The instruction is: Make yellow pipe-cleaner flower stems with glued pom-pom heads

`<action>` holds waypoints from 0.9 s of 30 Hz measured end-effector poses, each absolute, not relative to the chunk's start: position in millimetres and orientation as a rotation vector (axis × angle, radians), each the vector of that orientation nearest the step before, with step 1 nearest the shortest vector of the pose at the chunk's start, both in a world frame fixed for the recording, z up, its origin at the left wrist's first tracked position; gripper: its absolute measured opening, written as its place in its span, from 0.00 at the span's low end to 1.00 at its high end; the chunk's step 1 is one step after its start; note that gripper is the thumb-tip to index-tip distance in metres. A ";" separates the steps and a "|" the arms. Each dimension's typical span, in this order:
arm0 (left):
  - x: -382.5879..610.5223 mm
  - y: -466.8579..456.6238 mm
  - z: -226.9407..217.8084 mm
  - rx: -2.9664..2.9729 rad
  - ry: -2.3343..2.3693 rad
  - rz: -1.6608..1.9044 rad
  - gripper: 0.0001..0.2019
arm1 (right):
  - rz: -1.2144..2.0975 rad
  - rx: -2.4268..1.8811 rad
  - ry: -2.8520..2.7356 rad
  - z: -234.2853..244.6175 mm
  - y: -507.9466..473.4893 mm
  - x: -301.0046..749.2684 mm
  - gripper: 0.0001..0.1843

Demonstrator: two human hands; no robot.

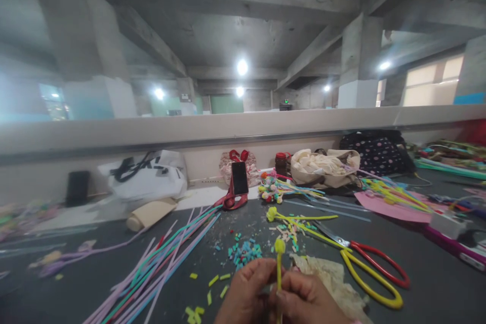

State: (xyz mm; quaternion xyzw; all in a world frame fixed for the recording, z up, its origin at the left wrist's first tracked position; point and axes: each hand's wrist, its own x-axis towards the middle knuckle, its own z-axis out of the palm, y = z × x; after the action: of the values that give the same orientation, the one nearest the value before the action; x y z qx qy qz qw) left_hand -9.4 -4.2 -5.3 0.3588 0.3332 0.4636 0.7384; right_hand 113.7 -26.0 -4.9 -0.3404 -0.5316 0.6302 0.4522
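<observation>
A yellow pipe-cleaner flower [280, 247] stands upright between my hands, its small bud above a straight stem. My right hand [309, 298] pinches the stem low, thumb and fingertips pressed together. My left hand [248, 291] is closed at the stem's other side, its fingertips partly hidden. Beyond them lie two more yellow pipe-cleaner pieces, one ending in a bud [271, 214]. Scissors [374, 263] with one red and one yellow handle rest to the right, blades partly open. Several short yellow cut pieces [194, 314] are scattered left of my hands.
Long pastel pipe cleaners [163, 258] spread over the left of the dark table. Blue-green clippings [245, 253] lie in the middle. A crumpled pale wrapping [330, 276] sits by my right hand. At the back are a propped phone [239, 178], finished flowers [271, 190] and a cream bag [322, 168].
</observation>
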 end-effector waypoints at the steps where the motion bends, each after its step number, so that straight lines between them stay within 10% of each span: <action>1: -10.6 -2.6 -4.6 0.811 0.759 1.041 0.21 | 1.527 -0.875 -1.311 -3.9 -25.0 115.7 0.21; 27: -29.0 -5.0 21.8 1.061 0.837 1.272 0.15 | 1.329 -0.898 -0.983 33.5 -24.0 160.9 0.14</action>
State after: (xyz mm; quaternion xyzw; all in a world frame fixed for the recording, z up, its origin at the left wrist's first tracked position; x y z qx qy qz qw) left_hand -29.0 -5.0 21.8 0.4575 0.3608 0.5486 0.5997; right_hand 160.9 -24.0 33.5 -0.3857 -0.4222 0.5709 0.5891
